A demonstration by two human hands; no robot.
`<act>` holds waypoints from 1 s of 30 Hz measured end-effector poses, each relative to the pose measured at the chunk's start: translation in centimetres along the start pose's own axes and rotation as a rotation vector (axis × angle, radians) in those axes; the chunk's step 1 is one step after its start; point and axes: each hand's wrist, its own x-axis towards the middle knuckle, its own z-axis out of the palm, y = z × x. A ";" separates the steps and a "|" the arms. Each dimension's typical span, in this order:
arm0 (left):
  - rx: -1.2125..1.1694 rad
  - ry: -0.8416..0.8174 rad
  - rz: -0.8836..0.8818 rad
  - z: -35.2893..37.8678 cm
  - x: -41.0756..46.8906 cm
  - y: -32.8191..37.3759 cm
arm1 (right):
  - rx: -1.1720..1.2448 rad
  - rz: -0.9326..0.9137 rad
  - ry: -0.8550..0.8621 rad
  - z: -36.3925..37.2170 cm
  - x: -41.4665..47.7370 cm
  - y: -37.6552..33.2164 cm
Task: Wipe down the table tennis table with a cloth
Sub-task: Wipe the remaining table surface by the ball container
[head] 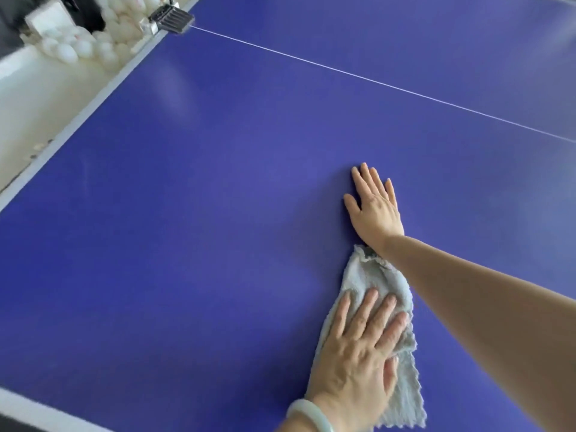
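Here's the blue table tennis table (187, 213), seen from above. Both hands are down on the tabletop, right of its middle and toward the near edge.

The left hand (358, 353) lies flat on the cloth (371, 277). Its fingers (364, 310) are straight and spread, pressing the fabric onto the surface, with the thumb lying along the right side. There's no grip here, just an open palm bearing down. A pale bracelet (307, 414) sits on that wrist.

The cloth is light grey and rumpled, stretched into a long strip. Its ragged near end trails toward the near edge, and its far tip reaches right up to the right wrist and touches it.

The right hand (375, 210) is just beyond the cloth, farther in from the near edge. It is planted palm-down on bare blue, with the fingers straight and close together and the thumb out to the left. It holds nothing. Its forearm comes in from the right side, passing over the cloth's right edge.

A thin white line (343, 71) runs across the far part of the tabletop from a dark clamp (170, 18) on the left edge. A pale stripe (71, 129) borders that edge. Beyond the edge, near the clamp, is a heap of white balls (93, 42), blurred.
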 end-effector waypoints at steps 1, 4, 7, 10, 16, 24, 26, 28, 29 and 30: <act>-0.020 0.002 -0.017 -0.2 -0.7 -1.4 | -0.017 -0.007 -0.002 0.1 0.0 0.0; -0.009 0.055 -0.202 -1.1 -2.7 -7.4 | -0.075 -0.018 0.010 0.4 -0.1 -0.1; 0.105 0.090 -0.465 -2.5 -3.6 -14.3 | -0.129 -0.004 0.018 0.8 -0.2 -0.2; 0.122 0.108 -0.639 -3.2 -2.8 -16.7 | -0.169 0.012 0.013 1.1 -0.1 -0.5; 0.126 0.123 -0.642 -2.6 -3.0 -16.0 | -0.129 0.051 -0.064 1.0 -4.1 -3.7; 0.068 0.111 -0.591 -2.2 -3.6 -13.1 | -0.089 0.025 0.031 4.9 -12.6 -8.7; 0.023 0.112 -0.400 -1.2 -5.5 -10.4 | -0.100 -0.001 0.025 4.9 -12.4 -8.3; 0.001 0.097 -0.263 -0.7 -8.4 -10.2 | -0.094 -0.011 0.030 5.0 -12.4 -8.2; 0.010 0.099 -0.248 -0.7 -9.9 -11.3 | -0.096 -0.009 0.035 5.1 -12.5 -8.2; 0.027 0.109 -0.279 -1.0 -11.2 -13.1 | -0.100 -0.003 0.036 5.1 -12.6 -8.2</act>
